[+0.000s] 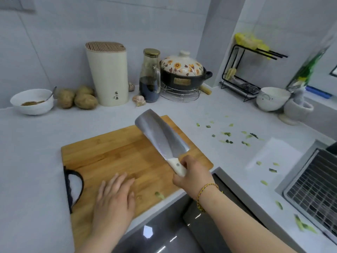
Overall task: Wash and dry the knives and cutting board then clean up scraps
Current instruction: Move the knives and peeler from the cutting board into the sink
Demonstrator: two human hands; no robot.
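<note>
The right hand (191, 172) has a closed grip on the cleaver (162, 137) above the cutting board (116, 154) — the left hand (114, 196) lies flat on it. Nothing looks washed; scraps (228, 134) litter the surface to the right.

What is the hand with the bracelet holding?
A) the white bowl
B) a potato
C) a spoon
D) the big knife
D: the right hand grips the white handle of the big knife, whose blade is over the cutting board.
</note>
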